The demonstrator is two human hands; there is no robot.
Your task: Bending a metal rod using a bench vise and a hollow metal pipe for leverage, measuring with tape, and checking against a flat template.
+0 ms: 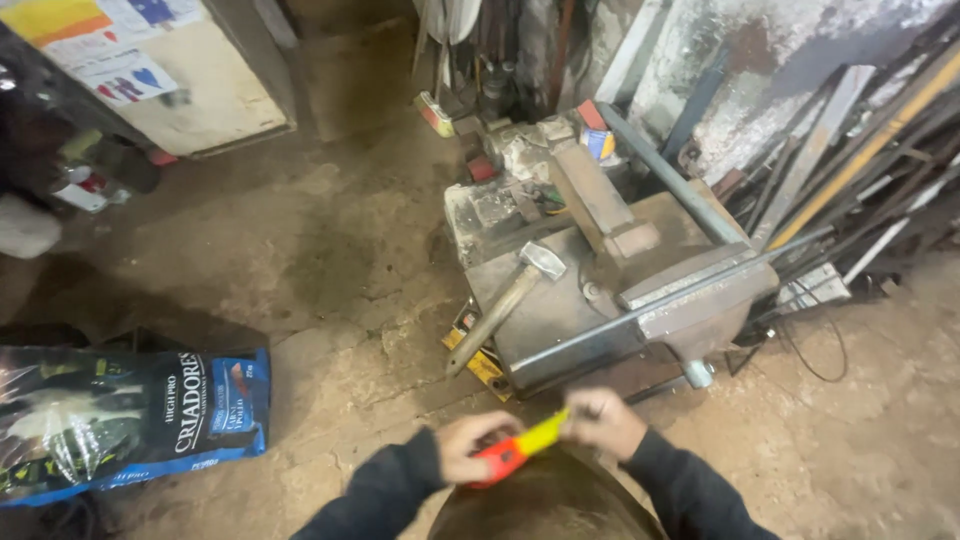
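Head view: looking down on a workshop floor, both hands low in the frame, dark sleeves.
Left hand (468,447): closed around the red case of a tape measure (503,457), held close in front of the body.
Right hand (603,421): fingers pinched shut on the yellow blade (543,435) pulled out of the case.
Hands: near each other, not touching, joined only by the short stretch of blade.
Tape measure position: between the two hands, case to the left, blade slanting up to the right, above the floor and just short of the metal block.
Metal block (560,320): heavy, grey, standing beyond the hands.
Hammer (510,300): lying on the block, wooden handle pointing toward the left hand, well apart from it.
Steel bar (665,292): long, thin, resting across the block.
Printed feed bag (120,415): flat on the floor, far left.
Metal rods (860,170): leaning at the wall, right.
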